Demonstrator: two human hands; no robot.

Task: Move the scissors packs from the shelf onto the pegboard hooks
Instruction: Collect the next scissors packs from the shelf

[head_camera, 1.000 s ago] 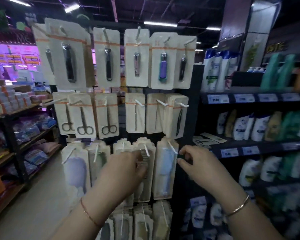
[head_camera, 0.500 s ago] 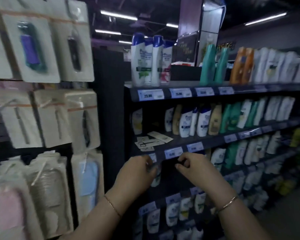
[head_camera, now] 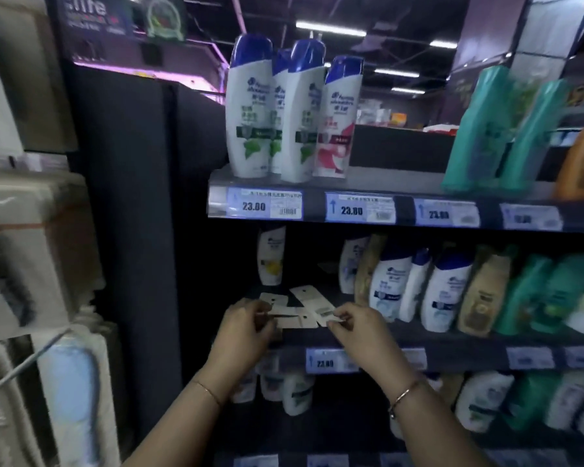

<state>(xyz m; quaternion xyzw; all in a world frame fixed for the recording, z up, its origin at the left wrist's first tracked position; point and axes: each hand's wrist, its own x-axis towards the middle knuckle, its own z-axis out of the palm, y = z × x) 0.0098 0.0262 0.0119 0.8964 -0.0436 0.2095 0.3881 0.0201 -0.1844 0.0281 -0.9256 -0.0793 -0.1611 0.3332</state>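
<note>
Several flat white scissors packs [head_camera: 292,313] lie in a loose pile at the left end of the dark middle shelf [head_camera: 452,342]. My left hand [head_camera: 245,332] reaches into the pile from the left, its fingers curled on the edge of a pack. At the pile's right side my right hand [head_camera: 354,323] pinches the corner of a pack with a barcode. The pegboard [head_camera: 31,251], with carded goods on hooks, fills the left edge and is blurred.
Shampoo bottles [head_camera: 284,112] stand on the top shelf and more bottles [head_camera: 445,288] crowd the middle shelf right of the packs. A white hook [head_camera: 24,362] juts from the pegboard at lower left. A dark upright panel [head_camera: 139,230] separates pegboard and shelves.
The view has swung right from the pegboard to the shelves. Both hands have moved from the pegboard hooks to the scissors packs on the middle shelf and taken hold of them.
</note>
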